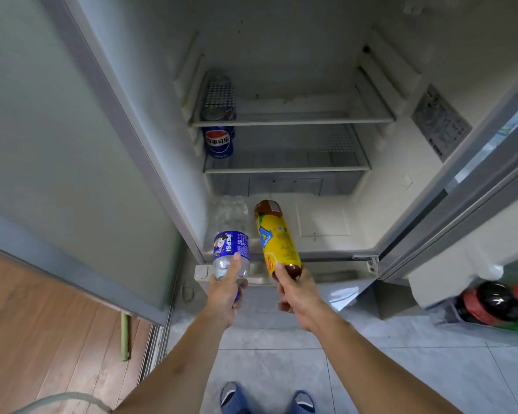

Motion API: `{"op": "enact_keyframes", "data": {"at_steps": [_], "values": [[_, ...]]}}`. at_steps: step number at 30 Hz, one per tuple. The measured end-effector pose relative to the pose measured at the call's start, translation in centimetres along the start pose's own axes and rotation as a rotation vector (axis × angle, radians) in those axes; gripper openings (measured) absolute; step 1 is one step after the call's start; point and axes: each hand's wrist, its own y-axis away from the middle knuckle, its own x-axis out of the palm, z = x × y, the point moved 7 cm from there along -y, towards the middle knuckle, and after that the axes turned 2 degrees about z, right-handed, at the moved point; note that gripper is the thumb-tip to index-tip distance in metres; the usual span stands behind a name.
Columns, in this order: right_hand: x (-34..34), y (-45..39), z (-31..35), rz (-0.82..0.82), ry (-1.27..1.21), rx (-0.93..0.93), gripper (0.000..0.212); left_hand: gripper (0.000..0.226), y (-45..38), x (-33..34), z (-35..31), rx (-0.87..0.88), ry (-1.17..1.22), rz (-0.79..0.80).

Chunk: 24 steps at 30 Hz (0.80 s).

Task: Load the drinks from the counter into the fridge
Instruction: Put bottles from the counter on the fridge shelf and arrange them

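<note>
The fridge (326, 222) stands open in front of me. My left hand (225, 297) grips the neck end of a clear Pepsi bottle (232, 231) with a blue label, its base pointing into the bottom compartment. My right hand (296, 294) grips the neck end of a yellow-labelled iced tea bottle (277, 237), tilted the same way beside it. Both bottles hover at the fridge's lower front edge. A blue Pepsi can (219, 141) stands at the left of the middle shelf. Another can (217, 113) sits on the upper shelf above it.
The fridge door (476, 162) hangs open on the right, with red, dark and green bottles (497, 306) in its lower rack. A frosted glass sliding door (57, 144) and wooden floor lie to the left. My blue slippers (266, 398) stand on grey tiles.
</note>
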Motion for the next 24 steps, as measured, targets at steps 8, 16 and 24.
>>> {"op": "enact_keyframes", "data": {"at_steps": [8, 16, 24], "values": [[0.6, 2.4, 2.7, 0.098, -0.429, 0.038, 0.025, 0.058, 2.2, -0.8, -0.8, 0.038, 0.05, 0.167], [-0.9, 2.5, 8.0, 0.132, -0.468, -0.25, 0.025, 0.073, 4.3, 2.4, -5.8, 0.202, -0.053, 0.231], [-0.1, -2.2, 12.4, 0.041, -0.294, -0.298, 0.031, 0.063, 1.9, 8.3, -11.6, 0.171, -0.009, 0.215]]}}
